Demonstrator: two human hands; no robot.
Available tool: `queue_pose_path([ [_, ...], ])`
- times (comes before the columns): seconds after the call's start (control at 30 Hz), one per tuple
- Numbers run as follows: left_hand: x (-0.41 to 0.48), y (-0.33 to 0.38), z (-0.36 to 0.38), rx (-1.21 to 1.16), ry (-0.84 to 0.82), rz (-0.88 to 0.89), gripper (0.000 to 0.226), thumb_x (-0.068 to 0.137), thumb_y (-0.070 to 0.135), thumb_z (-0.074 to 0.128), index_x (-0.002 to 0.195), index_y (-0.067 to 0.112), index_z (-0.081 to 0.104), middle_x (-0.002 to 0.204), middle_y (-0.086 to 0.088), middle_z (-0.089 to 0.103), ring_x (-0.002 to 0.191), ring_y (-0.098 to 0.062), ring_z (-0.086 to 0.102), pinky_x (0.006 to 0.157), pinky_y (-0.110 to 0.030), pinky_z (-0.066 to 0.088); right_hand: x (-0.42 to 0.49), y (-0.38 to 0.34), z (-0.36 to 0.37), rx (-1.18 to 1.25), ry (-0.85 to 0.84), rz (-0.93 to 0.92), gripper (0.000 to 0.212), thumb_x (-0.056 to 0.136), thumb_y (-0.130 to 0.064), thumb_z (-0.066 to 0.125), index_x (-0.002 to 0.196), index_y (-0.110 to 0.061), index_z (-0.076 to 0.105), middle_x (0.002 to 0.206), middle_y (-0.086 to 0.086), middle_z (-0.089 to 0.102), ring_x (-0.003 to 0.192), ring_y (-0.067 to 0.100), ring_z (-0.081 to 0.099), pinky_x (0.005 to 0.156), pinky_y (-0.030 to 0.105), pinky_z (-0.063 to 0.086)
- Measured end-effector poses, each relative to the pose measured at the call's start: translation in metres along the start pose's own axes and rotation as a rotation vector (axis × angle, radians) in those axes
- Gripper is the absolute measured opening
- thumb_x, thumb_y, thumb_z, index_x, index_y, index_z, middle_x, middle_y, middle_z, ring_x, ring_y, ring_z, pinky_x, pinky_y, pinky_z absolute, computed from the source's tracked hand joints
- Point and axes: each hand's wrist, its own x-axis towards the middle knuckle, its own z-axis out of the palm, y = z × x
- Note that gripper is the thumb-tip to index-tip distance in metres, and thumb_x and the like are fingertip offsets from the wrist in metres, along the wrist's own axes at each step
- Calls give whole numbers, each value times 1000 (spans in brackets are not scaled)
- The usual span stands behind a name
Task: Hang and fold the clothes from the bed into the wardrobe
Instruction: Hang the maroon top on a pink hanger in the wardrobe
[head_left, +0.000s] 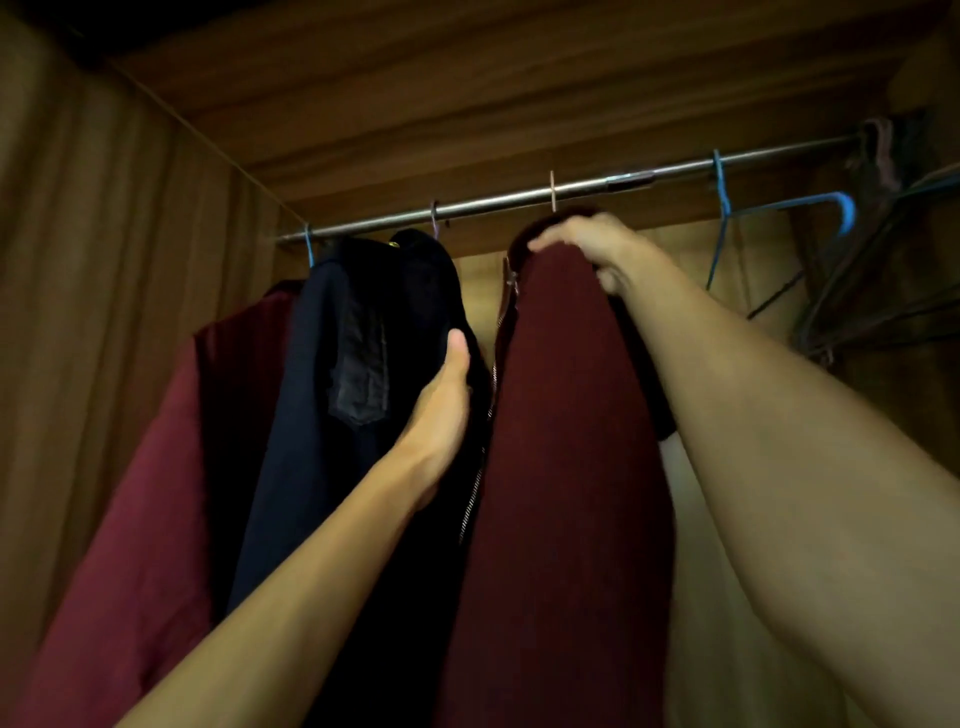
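No writing can be read anywhere in this dim view. A small yellow spot (395, 242) sits at the collar of the jacket (311, 415), above the left hand (441, 415) and to the left of the right hand (587, 244). It may be a tag or badge, but it is too small to make out. A shiny patch (358, 364) on the same jacket, just left of the left hand's thumb, shows nothing legible. Neither does the red garment (561, 415) under the right hand.
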Motion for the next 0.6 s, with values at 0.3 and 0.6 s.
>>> queue_pose_path([
  [0.3, -50, -38, 0, 243, -110, 115, 59, 85, 81, 32, 121, 45, 61, 119, 21, 66, 119, -1, 57, 115, -37, 37, -39, 25, 19, -103, 85, -12, 67, 91, -43, 65, 140, -1, 48, 134, 12, 59, 117, 26, 60, 87, 26, 44],
  [0.6, -150, -62, -7, 524, -204, 248, 51, 98, 28, 54, 147, 27, 38, 134, 2, 59, 120, -15, 59, 105, -36, 48, -172, 94, -5, -618, 230, -174, 26, 100, -19, 47, 108, -10, 70, 113, 11, 71, 111, 27, 62, 87, 25, 42],
])
